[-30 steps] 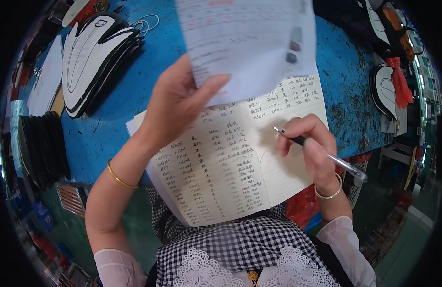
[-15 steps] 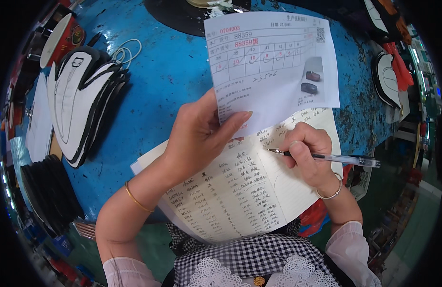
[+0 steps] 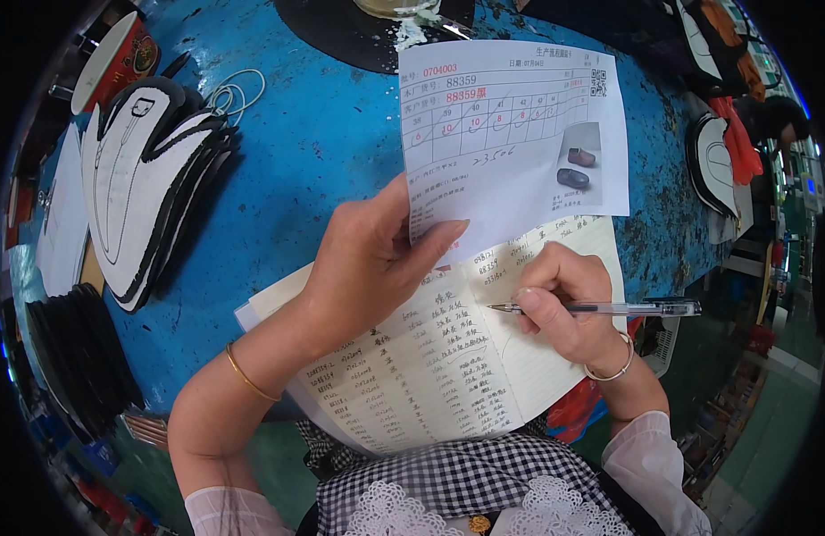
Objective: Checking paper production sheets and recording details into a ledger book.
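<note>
My left hand (image 3: 372,255) pinches the lower left part of a printed paper sheet (image 3: 511,192), which has a table and a small picture of shoes. Beneath it lies an open notebook (image 3: 542,357) with handwritten columns; the left page is filled, while the right page has writing near its top. My right hand (image 3: 569,299) grips a clear pen (image 3: 636,308), its tip at the right page close to the centre fold. The sheet hides the notebook's upper part.
To the left stand a stack of white, black-edged cut pieces (image 3: 131,196) and a pile of black pieces (image 3: 82,357). A red bowl (image 3: 118,67) and a coiled pale cord (image 3: 238,94) are behind. More cut pieces (image 3: 716,165) lie at the right of the blue table (image 3: 279,179).
The pen tip has moved down and slightly left on the notebook page. The paper sheet has shifted a little lower, still in my left hand.
</note>
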The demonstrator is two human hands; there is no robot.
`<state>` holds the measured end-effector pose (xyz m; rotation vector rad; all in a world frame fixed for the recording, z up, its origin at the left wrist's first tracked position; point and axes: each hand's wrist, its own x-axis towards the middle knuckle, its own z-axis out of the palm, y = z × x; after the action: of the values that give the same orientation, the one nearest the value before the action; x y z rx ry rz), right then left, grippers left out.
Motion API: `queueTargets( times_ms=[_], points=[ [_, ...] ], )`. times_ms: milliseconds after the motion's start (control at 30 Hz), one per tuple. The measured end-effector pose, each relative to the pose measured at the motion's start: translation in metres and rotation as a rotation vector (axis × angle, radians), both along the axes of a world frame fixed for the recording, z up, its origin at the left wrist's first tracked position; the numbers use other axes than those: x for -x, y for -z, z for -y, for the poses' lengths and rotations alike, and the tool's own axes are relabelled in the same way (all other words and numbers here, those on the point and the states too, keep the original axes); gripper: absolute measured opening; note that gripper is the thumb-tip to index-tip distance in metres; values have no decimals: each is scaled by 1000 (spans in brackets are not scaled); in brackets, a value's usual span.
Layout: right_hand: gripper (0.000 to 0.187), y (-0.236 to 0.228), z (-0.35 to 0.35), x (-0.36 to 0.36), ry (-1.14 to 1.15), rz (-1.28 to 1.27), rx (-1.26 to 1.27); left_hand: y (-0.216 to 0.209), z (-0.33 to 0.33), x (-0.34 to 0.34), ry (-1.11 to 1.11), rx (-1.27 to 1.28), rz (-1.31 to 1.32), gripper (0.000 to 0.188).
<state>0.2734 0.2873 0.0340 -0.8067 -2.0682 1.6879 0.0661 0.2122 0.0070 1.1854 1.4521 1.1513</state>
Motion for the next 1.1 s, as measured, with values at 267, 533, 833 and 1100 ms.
queueTargets(
  times_ms=[267,533,833,1100],
  points=[
    [19,11,-1,-9,-7,-15,26,3,-1,0,-1,-33,6,34],
    [22,5,2,-4,115,102,-20,13,3,4,26,-105,-206,41],
    [24,16,-5,-9,57,7,-223,11,3,-12,-47,-237,-445,42],
    [27,18,-3,-6,120,68,-293,8,-1,-12,-20,-196,-486,40]
  ],
)
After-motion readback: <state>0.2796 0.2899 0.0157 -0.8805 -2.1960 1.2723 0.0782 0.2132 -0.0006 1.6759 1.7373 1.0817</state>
